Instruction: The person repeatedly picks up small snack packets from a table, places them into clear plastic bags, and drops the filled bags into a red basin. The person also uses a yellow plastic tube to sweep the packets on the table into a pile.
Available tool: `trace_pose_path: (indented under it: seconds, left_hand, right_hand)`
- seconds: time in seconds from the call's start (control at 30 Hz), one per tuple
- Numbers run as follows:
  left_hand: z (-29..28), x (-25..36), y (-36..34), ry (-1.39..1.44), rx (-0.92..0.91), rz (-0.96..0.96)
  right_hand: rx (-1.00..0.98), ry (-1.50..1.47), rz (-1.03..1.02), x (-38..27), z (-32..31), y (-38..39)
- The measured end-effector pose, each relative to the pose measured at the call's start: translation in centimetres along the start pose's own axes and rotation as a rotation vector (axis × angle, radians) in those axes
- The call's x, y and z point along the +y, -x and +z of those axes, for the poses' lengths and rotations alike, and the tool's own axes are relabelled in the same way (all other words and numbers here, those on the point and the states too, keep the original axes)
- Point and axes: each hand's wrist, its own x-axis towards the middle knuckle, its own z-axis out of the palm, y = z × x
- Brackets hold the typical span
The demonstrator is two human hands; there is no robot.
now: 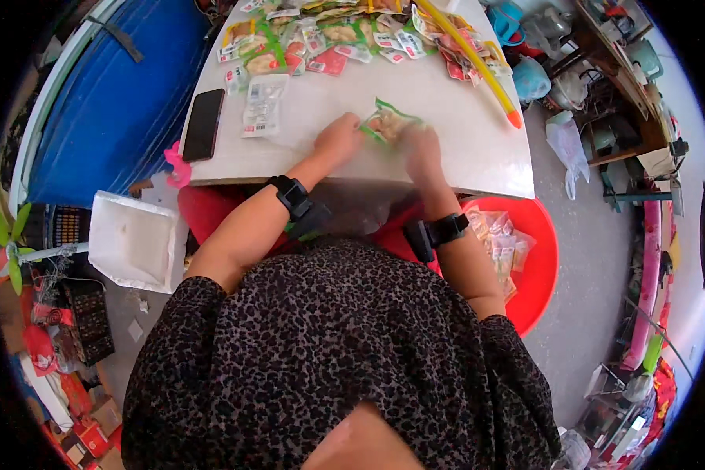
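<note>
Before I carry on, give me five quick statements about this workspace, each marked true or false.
1. Both the left hand and the right hand are at one green-edged packet. True.
2. The dark phone lies to the right of the white packet. False: it lies to its left.
3. The red tub has packets in it. True.
4. The yellow stick is lying on the floor. False: it lies on the white table.
5. The white foam box is on the person's right. False: it is on the left.
</note>
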Motion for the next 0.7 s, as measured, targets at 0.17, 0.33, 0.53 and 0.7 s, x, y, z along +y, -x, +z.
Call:
trace_pose_path:
  seconds: [0.17,0.33,0.53,0.7]
  left_hand:
    - [0.1,-0.6,0.2,0.094,-0.04,0.063]
    - [0.6,-0.7,0.2,0.184,-0.043,0.079]
    - [0.7,-0.8,0.6,0.243,-0.017,0.071]
    - [0.7,-1.2,0.0,0.285,-0.082,0.112]
  right_hand:
    - [0.133,0.171,0.228,-1.6,0.0,0.2]
    - [0.123,0.321,0.096,0.4,-1.2,-0.4]
    - [0.069,0.512,0.022,-0.2,-1.6,-1.0]
    - [-0.039,0.62,0.0,1.7,-2.6,-1.5]
